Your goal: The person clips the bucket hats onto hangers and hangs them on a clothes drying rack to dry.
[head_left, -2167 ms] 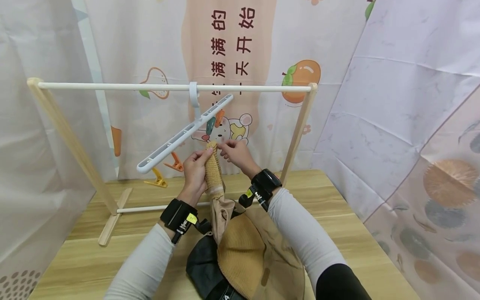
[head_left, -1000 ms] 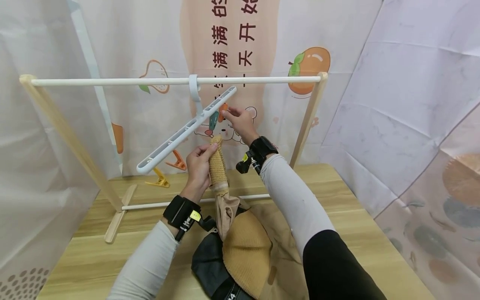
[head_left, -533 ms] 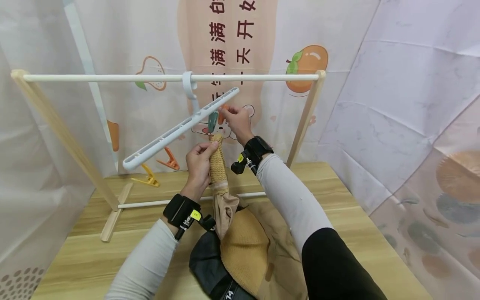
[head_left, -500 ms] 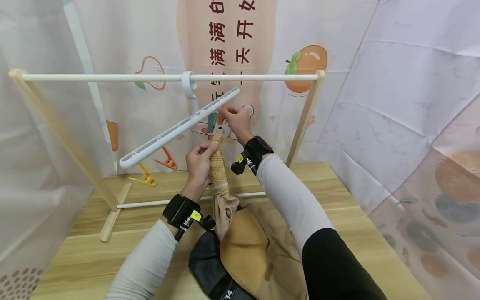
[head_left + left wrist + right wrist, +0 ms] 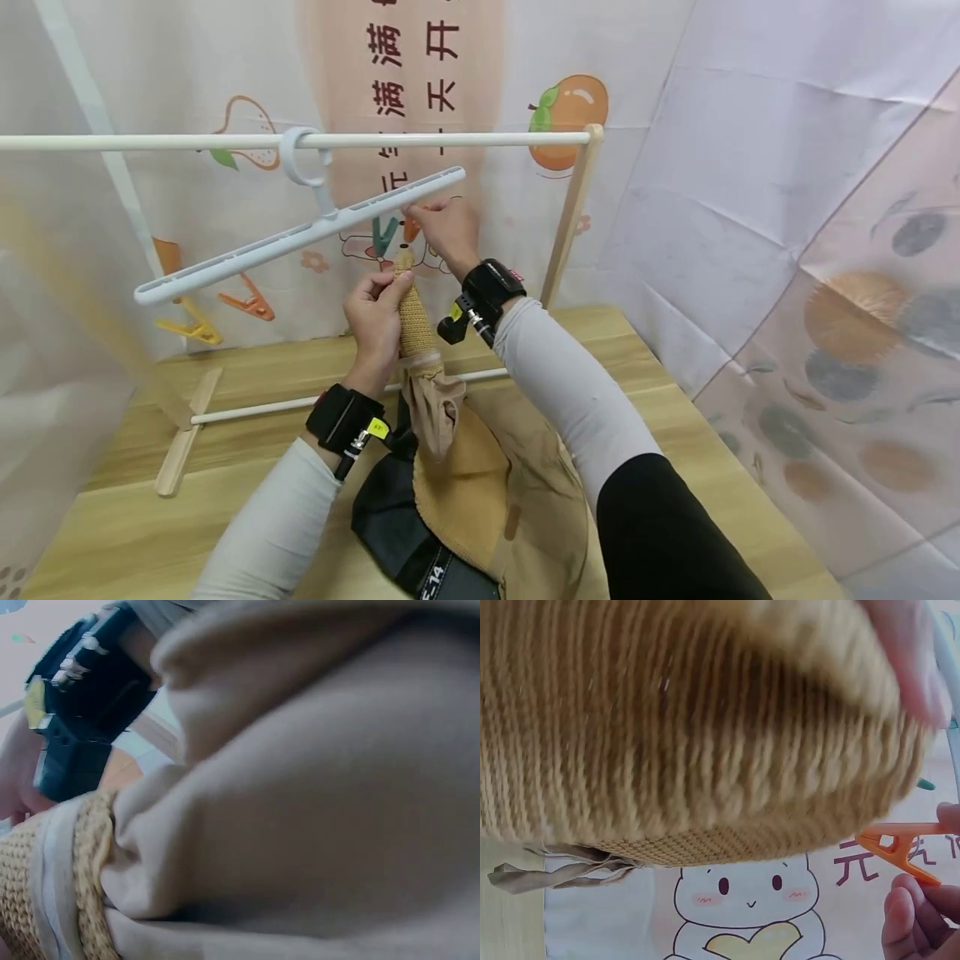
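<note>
My left hand (image 5: pixel 373 327) pinches the upper end of a folded, straw-coloured knitted piece (image 5: pixel 417 323), perhaps a hat. Gathered tan cloth (image 5: pixel 435 408) hangs below its pale band. Above and to the right, my right hand (image 5: pixel 455 231) pinches an orange clip (image 5: pixel 895 844) on the pale blue hanger (image 5: pixel 300 237), thumb and fingers on its two handles. A teal clip (image 5: pixel 384 237) hangs just left of that clip, over the knitted end. In the left wrist view, the tan cloth fills most of the picture.
The hanger hooks over the white rail (image 5: pixel 450 140) of a wooden rack. A yellow clip (image 5: pixel 193 327) and another orange clip (image 5: pixel 250 300) hang at its left. On the table (image 5: pixel 660 417) lie a dark cap (image 5: pixel 390 517), an ochre knitted piece (image 5: pixel 465 492) and tan fabric (image 5: pixel 547 500).
My right hand has risen from the knitted piece to the orange clip and now pinches it. The hanger has turned, its left end swinging outward. My left hand keeps its grip.
</note>
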### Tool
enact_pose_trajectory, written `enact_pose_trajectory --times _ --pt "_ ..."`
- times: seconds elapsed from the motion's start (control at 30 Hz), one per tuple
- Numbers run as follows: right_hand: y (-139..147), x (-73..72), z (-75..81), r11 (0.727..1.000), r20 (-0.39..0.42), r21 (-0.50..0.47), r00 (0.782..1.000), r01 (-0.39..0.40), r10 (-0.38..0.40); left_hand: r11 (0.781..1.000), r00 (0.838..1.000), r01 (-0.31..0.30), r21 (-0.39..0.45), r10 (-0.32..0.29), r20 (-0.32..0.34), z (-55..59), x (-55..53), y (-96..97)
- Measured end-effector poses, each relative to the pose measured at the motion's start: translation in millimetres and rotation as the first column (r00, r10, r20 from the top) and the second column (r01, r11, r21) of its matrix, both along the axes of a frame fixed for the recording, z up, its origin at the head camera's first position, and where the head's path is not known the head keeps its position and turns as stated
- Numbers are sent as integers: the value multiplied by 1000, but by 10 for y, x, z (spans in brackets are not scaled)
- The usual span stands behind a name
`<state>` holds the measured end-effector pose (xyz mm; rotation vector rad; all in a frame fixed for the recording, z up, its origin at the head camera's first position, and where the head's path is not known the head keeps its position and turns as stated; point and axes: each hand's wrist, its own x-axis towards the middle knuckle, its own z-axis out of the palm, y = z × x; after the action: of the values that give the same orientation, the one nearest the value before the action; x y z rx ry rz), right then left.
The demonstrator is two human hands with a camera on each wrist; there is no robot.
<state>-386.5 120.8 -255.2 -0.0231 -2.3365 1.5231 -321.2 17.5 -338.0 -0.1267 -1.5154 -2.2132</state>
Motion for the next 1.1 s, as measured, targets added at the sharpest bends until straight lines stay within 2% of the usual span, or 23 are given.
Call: enact_pose_trajectory --times 0.1,0.3,0.5,0.63,0.77,0.97,1.1 --pt "-70 34 31 1000 4 13 1000 1 -1 998 999 -28 -50 29 17 6 6 -13" --pt "-40 125 77 995 -71 57 995 79 -75 996 1000 -12 -91 12 -7 -12 -68 91" --pt "-62 180 84 986 -127 146 990 75 -56 987 998 -59 -151 53 -44 -50 -75 145" --pt "-84 207 122 978 -140 196 989 76 -48 975 993 -113 -194 103 -59 -44 -83 160" --pt "-85 242 169 971 -148 219 987 93 -61 968 988 -147 -206 133 -77 -31 -92 179" --pt "-131 314 164 956 -161 270 984 116 -74 972 985 -154 -177 137 -102 -58 -58 192" --pt "-188 329 154 944 -200 301 977 136 -77 955 968 -239 -173 219 -125 -48 -56 184"
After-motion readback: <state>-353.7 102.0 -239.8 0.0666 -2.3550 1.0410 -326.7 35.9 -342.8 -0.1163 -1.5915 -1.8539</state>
